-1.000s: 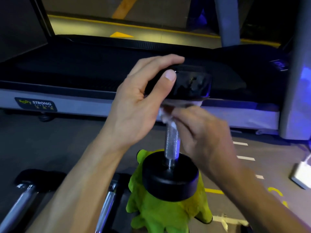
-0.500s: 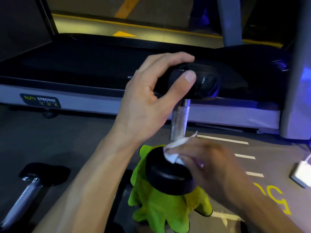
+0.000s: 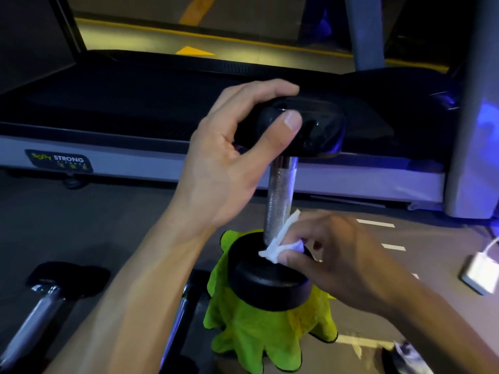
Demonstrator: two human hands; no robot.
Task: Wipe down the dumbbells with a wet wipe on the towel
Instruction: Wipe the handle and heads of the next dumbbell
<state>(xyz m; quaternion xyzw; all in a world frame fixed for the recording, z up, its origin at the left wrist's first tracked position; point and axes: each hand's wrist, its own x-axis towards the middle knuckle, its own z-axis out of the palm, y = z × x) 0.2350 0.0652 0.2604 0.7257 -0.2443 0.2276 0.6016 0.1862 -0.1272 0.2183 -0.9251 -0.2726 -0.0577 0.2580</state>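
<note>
Left hand grips dumbbell top; right hand pinches wipe below.

The dumbbell has glossy black ends and a silver knurled handle; the wipe is white; at six o'clock, the towel is lime green.

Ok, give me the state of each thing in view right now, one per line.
Dumbbell: upright, lower head on the towel.
Left hand: holds the dumbbell's top head.
Right hand: pinches the wet wipe.
Wet wipe: crumpled, at the base of the handle.
Towel: bunched under the dumbbell.
Other dumbbells: lying on the floor, untouched.
</note>
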